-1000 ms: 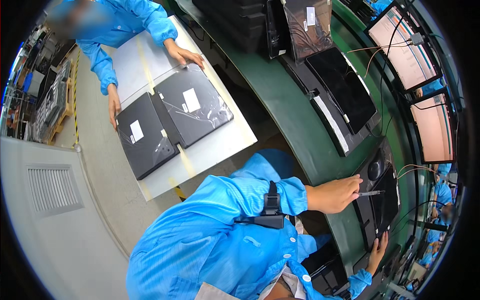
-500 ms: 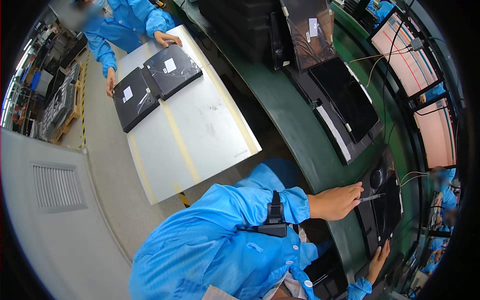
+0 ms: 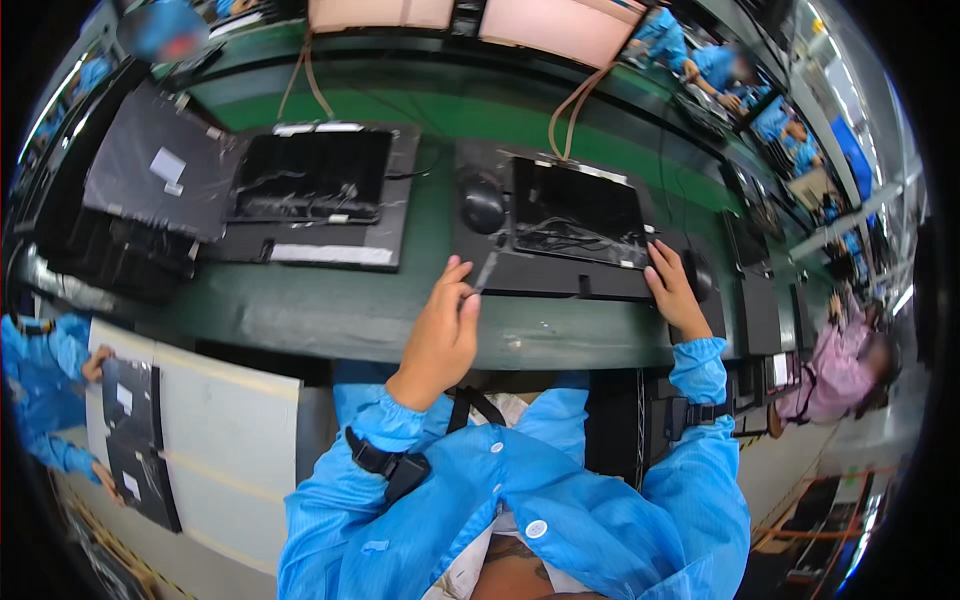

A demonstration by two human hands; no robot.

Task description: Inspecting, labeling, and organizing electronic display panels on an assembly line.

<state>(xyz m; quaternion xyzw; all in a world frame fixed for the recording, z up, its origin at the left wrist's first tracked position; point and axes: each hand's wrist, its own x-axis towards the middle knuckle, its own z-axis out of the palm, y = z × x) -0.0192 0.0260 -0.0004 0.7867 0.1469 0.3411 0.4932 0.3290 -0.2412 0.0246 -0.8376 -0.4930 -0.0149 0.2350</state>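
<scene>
My left hand [image 3: 440, 325] is closed with fingertips pinched round a slim, pale grey tool [image 3: 487, 270]. Blur hides its exact kind. The tool points up toward the left front of a black base [image 3: 540, 277]. On that base lies a dark glossy display panel [image 3: 580, 212] with small pale tabs along its edges. My right hand [image 3: 676, 287] has its fingers stretched out, and they rest at the panel's lower right corner and the base edge. Left of the panel sits a black computer mouse [image 3: 482, 203].
A second display panel [image 3: 312, 175] lies on its own base to the left, beside a film-wrapped dark panel [image 3: 150, 165]. Monitors [image 3: 560, 30] stand behind the green bench [image 3: 330, 310]. At lower left, a co-worker [image 3: 45, 390] handles two dark flat units [image 3: 132, 400] on a white table [image 3: 230, 410].
My view has swung right, from the white table to the bench in front of me. The left hand keeps the tool near the base; the right hand stays at the panel's corner.
</scene>
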